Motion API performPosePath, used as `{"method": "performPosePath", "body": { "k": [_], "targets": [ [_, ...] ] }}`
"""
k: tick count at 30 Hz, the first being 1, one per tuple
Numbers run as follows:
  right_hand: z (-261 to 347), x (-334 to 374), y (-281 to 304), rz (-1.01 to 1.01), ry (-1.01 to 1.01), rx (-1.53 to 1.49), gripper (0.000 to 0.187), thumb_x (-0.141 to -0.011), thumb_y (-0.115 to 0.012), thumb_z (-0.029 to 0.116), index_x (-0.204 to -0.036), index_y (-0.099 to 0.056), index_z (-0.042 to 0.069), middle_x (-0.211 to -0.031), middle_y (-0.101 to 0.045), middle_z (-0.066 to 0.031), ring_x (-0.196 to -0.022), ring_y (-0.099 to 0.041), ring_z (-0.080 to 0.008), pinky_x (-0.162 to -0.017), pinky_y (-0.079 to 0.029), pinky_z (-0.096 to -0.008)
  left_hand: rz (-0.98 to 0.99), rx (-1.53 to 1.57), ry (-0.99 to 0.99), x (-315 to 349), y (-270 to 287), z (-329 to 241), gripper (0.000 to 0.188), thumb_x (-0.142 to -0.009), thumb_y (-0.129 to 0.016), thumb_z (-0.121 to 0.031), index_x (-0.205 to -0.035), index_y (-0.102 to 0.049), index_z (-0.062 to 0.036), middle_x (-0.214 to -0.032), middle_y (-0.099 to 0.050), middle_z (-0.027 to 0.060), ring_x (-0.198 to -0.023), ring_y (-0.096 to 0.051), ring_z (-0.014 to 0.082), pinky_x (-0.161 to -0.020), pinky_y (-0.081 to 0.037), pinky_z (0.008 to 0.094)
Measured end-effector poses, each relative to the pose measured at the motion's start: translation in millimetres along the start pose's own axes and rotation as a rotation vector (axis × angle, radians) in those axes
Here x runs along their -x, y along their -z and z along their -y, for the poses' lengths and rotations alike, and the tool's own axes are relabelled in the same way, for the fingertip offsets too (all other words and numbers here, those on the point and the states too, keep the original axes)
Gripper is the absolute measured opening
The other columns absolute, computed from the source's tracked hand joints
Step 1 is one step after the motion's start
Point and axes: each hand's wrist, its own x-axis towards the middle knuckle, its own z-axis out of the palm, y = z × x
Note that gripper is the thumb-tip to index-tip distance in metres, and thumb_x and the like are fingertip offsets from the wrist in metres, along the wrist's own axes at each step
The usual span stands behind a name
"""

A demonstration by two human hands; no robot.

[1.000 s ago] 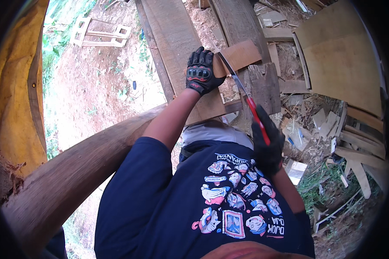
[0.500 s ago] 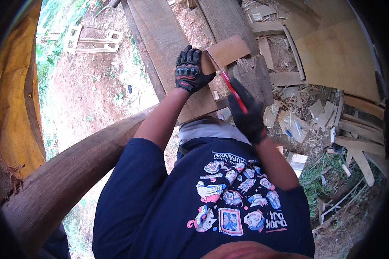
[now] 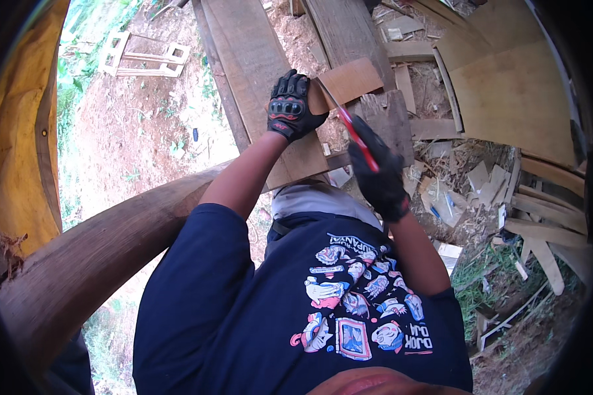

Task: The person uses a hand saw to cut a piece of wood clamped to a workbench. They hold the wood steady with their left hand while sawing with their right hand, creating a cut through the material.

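My left hand [image 3: 288, 108], in a black glove with hard knuckle guards, lies flat with its fingers stretched out. It presses the left end of a short light-brown board [image 3: 350, 81] onto a wide wooden plank [image 3: 247, 46]. Bridging the gap, the short board reaches over toward a second, greyer plank [image 3: 349, 29]. My gloved right hand [image 3: 379, 174] is closed round the handle of a red saw [image 3: 361, 141]. The saw's thin blade meets the short board just right of my left hand. My right fingers are partly blurred.
A thick log rail [image 3: 118, 247] runs diagonally at the left, near a yellow sheet [image 3: 13, 125]. To the right stands a large plywood panel [image 3: 507, 85], with wood offcuts [image 3: 487, 181] and stacked strips [image 3: 547, 210] below it. A wooden frame [image 3: 145, 58] lies on the ground at far left.
The saw and my right hand have shifted only slightly, the blade still against the short board. My left hand keeps its place on the board. The whole view has tilted a little.
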Motion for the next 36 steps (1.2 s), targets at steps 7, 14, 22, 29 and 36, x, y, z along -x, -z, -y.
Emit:
{"method": "performPosePath", "body": {
  "k": [7, 14, 22, 29, 36],
  "targets": [
    [34, 25, 30, 0.004, 0.005, 0.103, 0.051, -0.108, -0.073, 0.016, -0.159, -0.065, 0.011, -0.142, -0.077, -0.0242, -0.118, -0.080, -0.0448, -0.096, -0.065, -0.0509, -0.027, -0.012, -0.005, 5, -4, 3, 0.095, -0.076, -0.096, -0.051, -0.148, -0.062, 0.0000, -0.152, -0.062, 0.0267, -0.152, -0.052, 0.0489, -0.131, -0.040, 0.0590],
    [-22, -47, -37, -0.037, 0.011, 0.124, 0.049, -0.111, -0.069, 0.025, -0.157, -0.065, 0.008, -0.147, -0.073, -0.0261, -0.126, -0.076, -0.0429, -0.097, -0.063, -0.0497, 0.001, -0.016, -0.001, -3, 0, -2, 0.096, -0.076, -0.095, -0.052, -0.149, -0.061, -0.0002, -0.152, -0.062, 0.0262, -0.153, -0.052, 0.0482, -0.131, -0.040, 0.0590],
    [29, 23, 17, 0.078, -0.025, 0.198, 0.051, -0.111, -0.070, 0.012, -0.159, -0.061, 0.001, -0.146, -0.075, -0.0246, -0.125, -0.078, -0.0429, -0.099, -0.064, -0.0486, -0.022, 0.011, 0.031, 3, -2, 2, 0.092, -0.077, -0.095, -0.052, -0.147, -0.064, -0.0007, -0.154, -0.062, 0.0241, -0.154, -0.053, 0.0456, -0.132, -0.040, 0.0575],
    [-24, -74, -43, -0.034, 0.051, 0.169, 0.044, -0.113, -0.068, 0.018, -0.155, -0.065, 0.003, -0.139, -0.076, -0.0271, -0.122, -0.078, -0.0435, -0.101, -0.062, -0.0509, -0.048, -0.007, 0.026, -1, -4, 3, 0.092, -0.079, -0.091, -0.055, -0.147, -0.064, 0.0001, -0.156, -0.061, 0.0274, -0.155, -0.053, 0.0448, -0.134, -0.037, 0.0567],
    [52, 59, 54, 0.149, -0.177, 0.214, 0.052, -0.110, -0.070, 0.010, -0.161, -0.063, 0.006, -0.147, -0.075, -0.0231, -0.126, -0.078, -0.0409, -0.101, -0.063, -0.0468, -0.032, -0.010, 0.050, 7, -10, 3, 0.091, -0.078, -0.093, -0.054, -0.146, -0.064, -0.0003, -0.154, -0.062, 0.0264, -0.153, -0.054, 0.0444, -0.133, -0.038, 0.0567]
  ]
}}
